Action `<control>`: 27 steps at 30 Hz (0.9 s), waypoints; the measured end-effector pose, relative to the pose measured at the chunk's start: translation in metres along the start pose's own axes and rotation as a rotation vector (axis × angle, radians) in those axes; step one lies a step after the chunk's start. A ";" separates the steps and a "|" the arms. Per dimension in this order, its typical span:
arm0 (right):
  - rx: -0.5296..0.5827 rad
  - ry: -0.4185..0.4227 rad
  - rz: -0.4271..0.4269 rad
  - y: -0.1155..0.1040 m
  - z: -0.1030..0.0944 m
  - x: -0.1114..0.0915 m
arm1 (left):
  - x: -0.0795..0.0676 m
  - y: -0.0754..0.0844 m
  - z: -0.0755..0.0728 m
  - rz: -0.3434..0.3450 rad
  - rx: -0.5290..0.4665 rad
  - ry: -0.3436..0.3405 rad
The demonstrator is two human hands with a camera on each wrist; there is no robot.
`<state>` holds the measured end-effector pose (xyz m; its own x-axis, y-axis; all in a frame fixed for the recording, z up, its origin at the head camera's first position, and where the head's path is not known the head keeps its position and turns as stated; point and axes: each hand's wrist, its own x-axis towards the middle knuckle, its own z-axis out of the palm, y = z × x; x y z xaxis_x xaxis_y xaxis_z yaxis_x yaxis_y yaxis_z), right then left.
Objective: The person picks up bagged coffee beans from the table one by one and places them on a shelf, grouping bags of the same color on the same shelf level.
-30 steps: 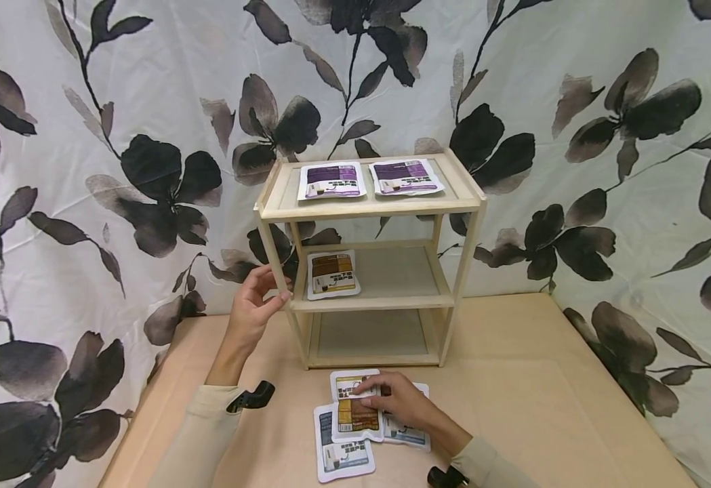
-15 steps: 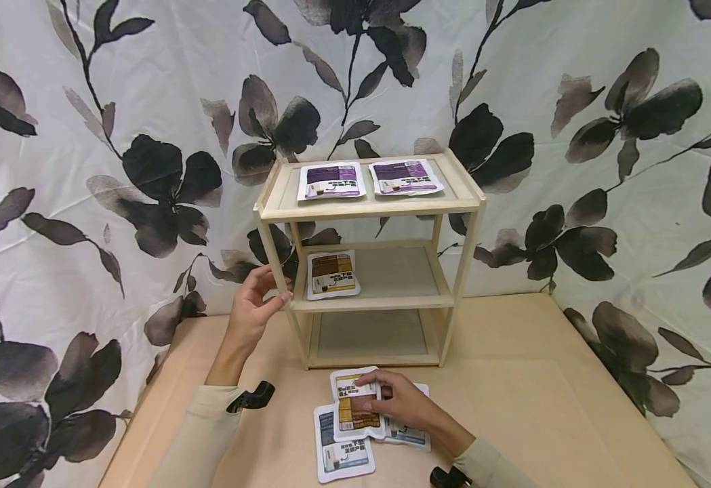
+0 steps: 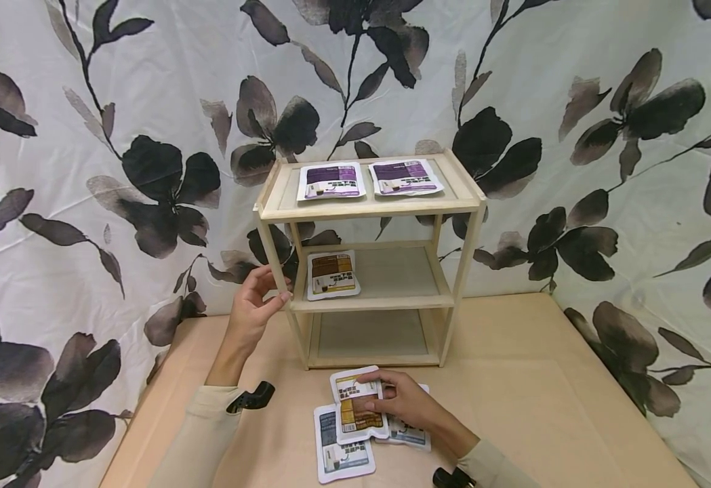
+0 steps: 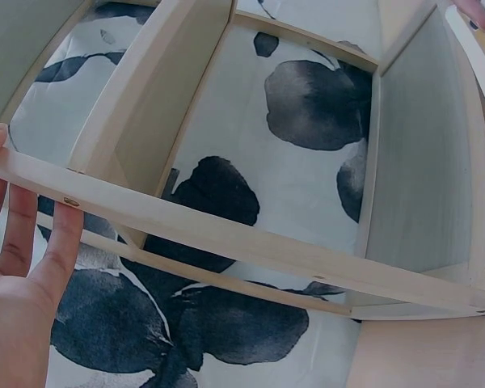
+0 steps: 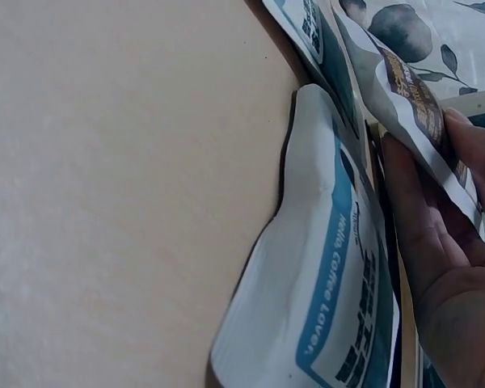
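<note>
My left hand (image 3: 250, 308) holds the left front post of a small three-tier wooden shelf (image 3: 370, 303); in the left wrist view its fingers and thumb lie on either side of the post (image 4: 226, 229). Below the shelf, my right hand (image 3: 415, 409) pinches a brown and gold pouch (image 3: 352, 415) by its right edge. The right wrist view shows this brown pouch (image 5: 416, 101) between thumb and fingers. Under it lie blue and white pouches, one at the left (image 3: 344, 461) and one at the right (image 3: 409, 434), partly hidden by the hand.
Two purple and white pouches (image 3: 331, 181) lie side by side on the top tier. Another brown pouch (image 3: 333, 274) lies at the left of the middle tier. A peach tabletop (image 3: 544, 386) bears everything, with a floral cloth (image 3: 575, 224) behind.
My right hand and the pinched brown pouch have shifted slightly to the right, and the pouch has tilted a little. The left hand stays on the shelf post.
</note>
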<state>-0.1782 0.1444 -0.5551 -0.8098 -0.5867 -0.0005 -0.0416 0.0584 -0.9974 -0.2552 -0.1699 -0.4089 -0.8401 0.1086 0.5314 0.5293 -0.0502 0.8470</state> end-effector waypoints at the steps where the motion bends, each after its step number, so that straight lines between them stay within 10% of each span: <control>1: 0.002 0.001 0.002 -0.001 -0.001 0.000 | 0.000 0.000 0.000 0.000 0.001 0.001; 27: 0.046 0.034 0.007 -0.032 -0.015 -0.007 | 0.001 0.000 0.000 0.005 0.001 -0.003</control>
<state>-0.1799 0.1592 -0.5216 -0.8294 -0.5587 -0.0063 -0.0094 0.0253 -0.9996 -0.2560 -0.1698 -0.4091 -0.8368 0.1114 0.5360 0.5340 -0.0500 0.8440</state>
